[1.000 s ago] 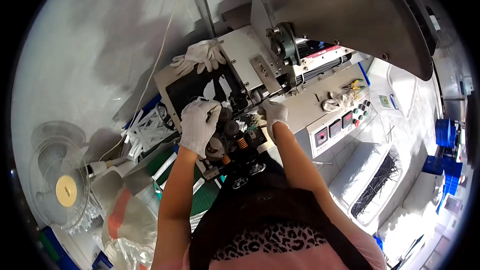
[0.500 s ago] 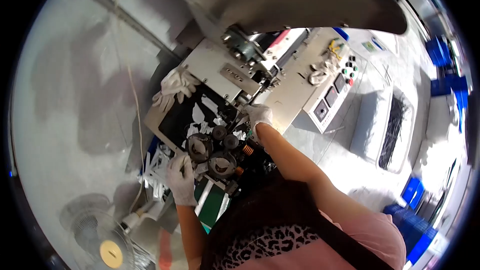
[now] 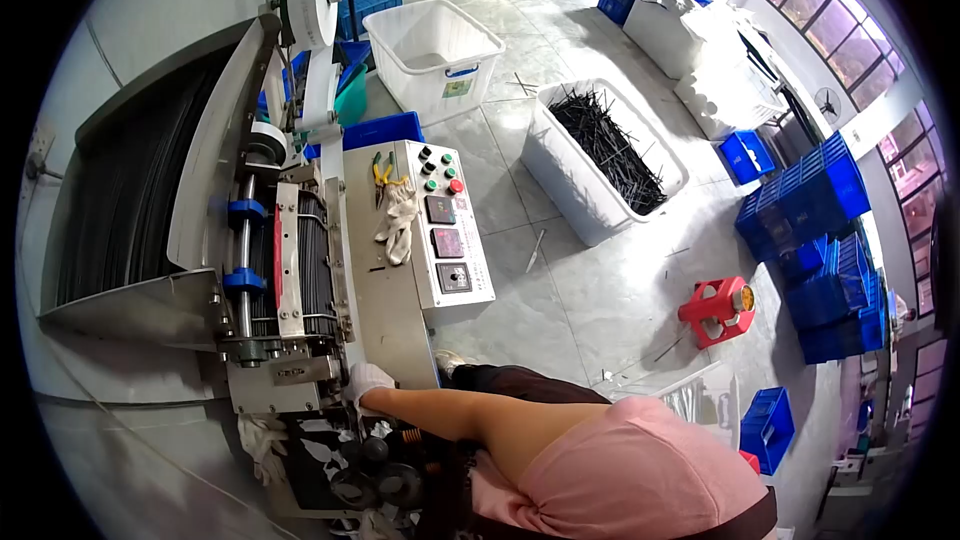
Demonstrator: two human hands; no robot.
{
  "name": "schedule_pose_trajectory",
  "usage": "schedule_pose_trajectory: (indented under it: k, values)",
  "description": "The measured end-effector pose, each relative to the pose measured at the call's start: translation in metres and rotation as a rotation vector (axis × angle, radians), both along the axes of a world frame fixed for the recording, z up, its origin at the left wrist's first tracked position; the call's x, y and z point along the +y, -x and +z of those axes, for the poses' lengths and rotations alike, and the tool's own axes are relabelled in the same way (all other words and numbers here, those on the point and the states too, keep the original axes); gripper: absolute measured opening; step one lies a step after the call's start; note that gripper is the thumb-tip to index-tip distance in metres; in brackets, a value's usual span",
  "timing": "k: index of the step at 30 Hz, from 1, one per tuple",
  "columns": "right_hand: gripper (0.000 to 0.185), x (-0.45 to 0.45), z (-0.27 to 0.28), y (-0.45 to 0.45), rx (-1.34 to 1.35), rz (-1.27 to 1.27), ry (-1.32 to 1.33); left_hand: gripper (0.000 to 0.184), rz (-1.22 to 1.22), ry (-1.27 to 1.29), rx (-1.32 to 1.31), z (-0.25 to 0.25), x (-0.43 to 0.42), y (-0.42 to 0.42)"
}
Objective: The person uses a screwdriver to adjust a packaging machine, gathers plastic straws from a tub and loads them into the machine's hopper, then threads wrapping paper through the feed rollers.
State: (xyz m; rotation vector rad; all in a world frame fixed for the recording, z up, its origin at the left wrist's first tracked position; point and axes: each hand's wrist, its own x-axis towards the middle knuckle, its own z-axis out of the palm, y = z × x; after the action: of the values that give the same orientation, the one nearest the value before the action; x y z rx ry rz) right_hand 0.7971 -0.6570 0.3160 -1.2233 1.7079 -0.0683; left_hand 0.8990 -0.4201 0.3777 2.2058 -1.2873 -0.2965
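Observation:
My right hand [image 3: 368,380], in a white glove, is at the near end of the machine, beside its metal end block [image 3: 285,385]. Its fingers are pressed together and point down into the machine; what they hold, if anything, is hidden. Just below it are dark round rollers [image 3: 400,485], a copper-coloured spring [image 3: 411,435] and scraps of white material [image 3: 318,450] on a black surface. At the bottom edge a whitish patch beside the rollers looks like part of my left glove, its fingers not readable. Spare white gloves [image 3: 262,445] hang on the machine's left corner.
A control panel [image 3: 445,230] with buttons stands right of the machine, with yellow-handled pliers [image 3: 383,175] and a glove [image 3: 398,223] beside it. On the floor are a white bin of black strips [image 3: 605,150], another white bin [image 3: 435,50], a red container [image 3: 718,312] and blue crates [image 3: 805,195].
My view has swung up and right, bringing the floor, bins and crates into sight. My right hand stays at the same machine part; my left hand has slid almost out of view.

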Motion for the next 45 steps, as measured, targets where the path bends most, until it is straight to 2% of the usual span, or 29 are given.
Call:
schedule_pose_trajectory:
  k: [2,5,10,11,12,13,14,15,16,17,19,21,22,25,27,29,32,35,37,40,43,44,45]
  values:
    - [0.028,0.005,0.029,0.013,-0.015,0.036,-0.011,0.016,0.010,-0.002,0.000,0.002,0.004,0.002]
    - [0.026,-0.004,0.004,0.002,0.044,0.140,0.102,0.016,0.015,-0.008,-0.011,0.003,0.012,0.006]
    - [0.018,0.000,0.006,-0.006,0.109,0.228,0.035,0.016,0.040,0.001,-0.018,0.008,0.040,0.001]
    - [0.020,0.001,-0.003,-0.010,0.121,0.312,0.049,0.016,0.045,0.002,-0.018,0.012,0.048,0.000]
    - [0.022,0.000,-0.018,-0.009,0.172,0.501,0.112,0.016,0.039,0.000,-0.020,0.015,0.053,0.002]
    - [0.025,0.000,-0.032,-0.008,0.287,0.824,0.245,0.016,0.028,0.017,-0.027,0.020,0.057,0.005]
    - [0.027,0.000,-0.040,-0.008,0.357,1.005,0.332,0.016,0.027,0.018,-0.020,0.022,0.059,0.010]
    - [0.030,-0.001,-0.045,-0.007,0.393,1.067,0.367,0.016,0.033,0.030,-0.026,0.025,0.060,0.015]
    - [0.033,0.000,-0.049,-0.006,0.425,1.064,0.383,0.016,0.091,-0.086,0.139,0.013,0.067,0.010]
    - [0.038,-0.001,-0.023,0.000,0.070,0.227,0.037,0.014,0.086,0.039,0.082,0.005,0.069,0.011]
    - [0.030,-0.009,0.006,0.010,0.107,0.223,0.104,0.013,0.104,0.012,0.049,-0.002,0.071,0.011]
    - [0.024,-0.010,0.004,0.002,0.128,0.274,0.104,0.013,0.125,-0.016,0.071,-0.006,0.073,0.008]
    - [0.037,-0.009,0.008,0.003,0.125,0.326,0.053,0.013,0.138,-0.026,0.094,-0.006,0.077,0.008]
    - [0.039,0.002,0.004,-0.001,0.064,0.208,-0.011,0.012,0.198,-0.065,0.147,0.000,0.071,0.011]
    - [0.047,0.004,-0.010,-0.005,0.036,0.089,0.047,0.012,0.197,-0.079,0.080,0.010,0.063,0.017]
    - [0.048,-0.006,-0.026,-0.002,0.049,0.319,0.054,0.011,0.101,-0.055,0.052,0.003,0.064,0.014]
    - [0.043,-0.016,0.031,0.014,0.062,0.355,0.057,0.010,0.055,-0.041,0.016,0.003,0.057,0.014]
    - [0.039,-0.014,0.006,0.004,0.074,0.287,0.083,0.010,-0.007,-0.120,0.006,0.008,0.057,0.015]
    - [0.038,-0.008,0.007,0.002,0.071,0.272,0.035,0.010,0.089,-0.102,0.157,0.003,0.056,0.015]
    - [0.044,-0.005,-0.003,-0.001,0.027,0.301,-0.080,0.010,0.073,-0.064,0.153,0.000,0.058,0.016]
    - [0.048,-0.007,0.014,0.011,0.045,0.300,-0.001,0.009,-0.018,0.015,0.087,0.008,0.050,0.015]
    - [0.050,-0.011,0.008,0.014,0.065,0.320,0.033,0.008,-0.094,0.001,0.114,0.002,0.051,0.006]
    - [0.052,-0.018,0.001,0.015,0.079,0.348,0.071,0.008,-0.064,0.018,0.093,0.007,0.049,0.006]
